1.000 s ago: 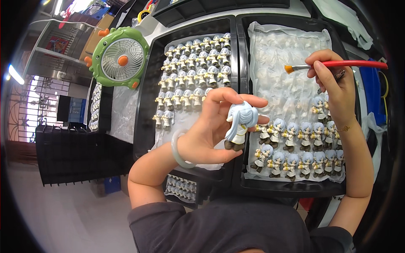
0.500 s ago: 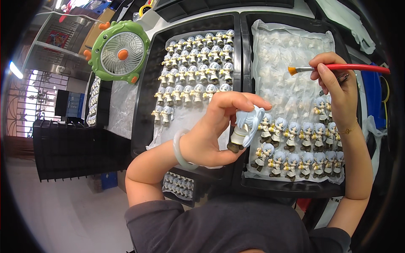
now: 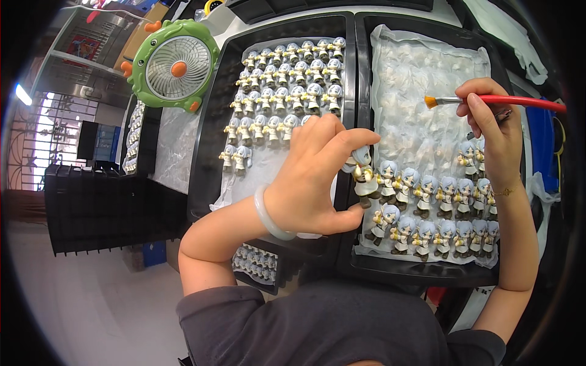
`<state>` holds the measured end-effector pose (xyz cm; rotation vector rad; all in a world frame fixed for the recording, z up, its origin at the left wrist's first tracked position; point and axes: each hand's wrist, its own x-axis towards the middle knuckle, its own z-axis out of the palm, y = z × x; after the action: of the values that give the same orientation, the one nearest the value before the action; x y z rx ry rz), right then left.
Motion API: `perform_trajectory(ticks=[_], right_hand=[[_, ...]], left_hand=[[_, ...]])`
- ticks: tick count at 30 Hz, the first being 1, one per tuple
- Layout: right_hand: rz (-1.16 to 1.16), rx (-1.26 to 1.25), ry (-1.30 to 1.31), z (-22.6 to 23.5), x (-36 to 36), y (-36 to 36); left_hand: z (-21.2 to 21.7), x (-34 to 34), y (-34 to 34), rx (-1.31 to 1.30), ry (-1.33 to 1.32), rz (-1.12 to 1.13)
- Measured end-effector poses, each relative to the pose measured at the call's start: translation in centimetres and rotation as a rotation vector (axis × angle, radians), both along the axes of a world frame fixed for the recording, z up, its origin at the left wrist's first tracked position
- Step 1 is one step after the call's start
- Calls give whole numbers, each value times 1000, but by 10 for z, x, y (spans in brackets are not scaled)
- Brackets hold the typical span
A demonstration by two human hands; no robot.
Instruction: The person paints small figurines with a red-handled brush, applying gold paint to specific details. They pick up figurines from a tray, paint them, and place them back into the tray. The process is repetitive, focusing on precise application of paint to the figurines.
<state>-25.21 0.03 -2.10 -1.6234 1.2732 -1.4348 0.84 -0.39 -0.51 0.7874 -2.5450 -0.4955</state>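
Pinching figurine (image 3: 364, 174) in my left hand (image 3: 311, 183), long axis upright; right hand (image 3: 494, 131) grips brush (image 3: 488, 100) at 2 o'clock, bristles pointing 9.

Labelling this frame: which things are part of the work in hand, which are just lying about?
In use:
left hand holding a figurine
right hand holding a paintbrush
right tray of figurines

Lying about:
green fan
black crate
left tray
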Motion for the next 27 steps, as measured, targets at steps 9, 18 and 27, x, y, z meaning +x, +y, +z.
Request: perform_trajectory(ticks=[9,18,27], right_hand=[[2,-23,23,0,1,-1],[-40,-9,36,-5,-4,-2],[-44,-22,121,-5,-8,-6]], left_hand=[[1,0,3,-65,-28,36],[31,51,-37,255,407,212],[-45,142,-22,56,-698,423]])
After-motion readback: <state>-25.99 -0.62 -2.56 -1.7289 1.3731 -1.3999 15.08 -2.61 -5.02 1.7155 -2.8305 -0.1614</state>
